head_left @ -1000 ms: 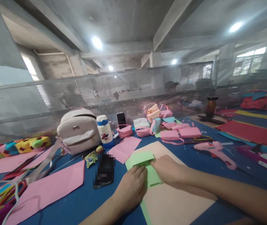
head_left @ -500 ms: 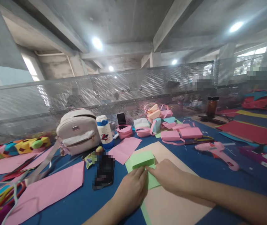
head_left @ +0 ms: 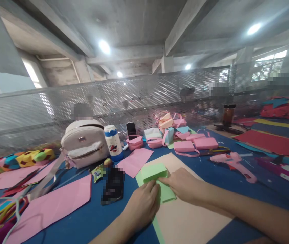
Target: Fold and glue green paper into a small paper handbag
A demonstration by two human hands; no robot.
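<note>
A folded light-green paper [head_left: 157, 170] lies on peach and green sheets in front of me, with a raised box-like fold at its far side and a flatter flap nearer. My left hand [head_left: 144, 200] is closed at its near left edge, fingertips pressed against the fold. From the right, my right hand [head_left: 182, 184] comes in with its index finger stretched into the crease under the raised part and the other fingers curled. Both thumbs are mostly hidden. Beneath the green paper is a large peach sheet [head_left: 185, 217].
A pink glue gun [head_left: 236, 165] lies to the right, near a purple device [head_left: 281, 169]. Small pink paper bags [head_left: 185, 147] stand behind. A phone [head_left: 112, 186], a bottle [head_left: 113, 144], a backpack [head_left: 86, 142] and pink sheets [head_left: 55, 203] are left. A perforated metal screen [head_left: 139, 95] closes the back.
My right index finger has moved slightly up and deeper into the crease of the green paper. More of the near flap shows. My left hand has hardly moved.
</note>
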